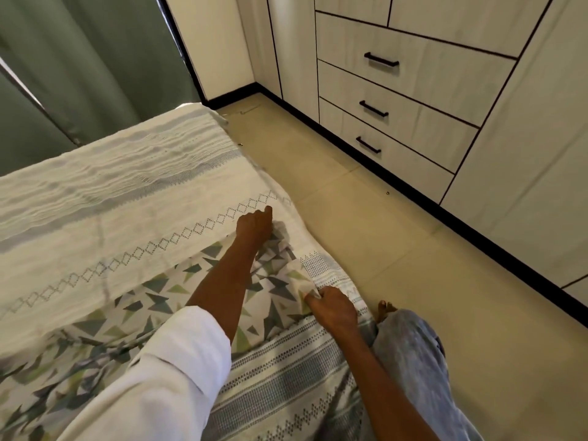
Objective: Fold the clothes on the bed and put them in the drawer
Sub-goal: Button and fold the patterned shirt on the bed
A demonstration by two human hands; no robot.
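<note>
A white cloth with grey and green triangle prints (152,297) lies spread across the bed (111,192), running from the lower left to the bed's right edge. My left hand (254,226) grips its far corner near the edge, fingers curled into the fabric. My right hand (334,308) pinches the near corner of the same cloth, closer to me. Three drawers (410,81) with black handles are shut in the wardrobe across the floor.
A strip of beige tiled floor (366,237) separates the bed from the wardrobe (525,154). Green curtains (79,58) hang behind the bed at upper left. My knee in blue fabric (410,351) and a bare foot are beside the bed.
</note>
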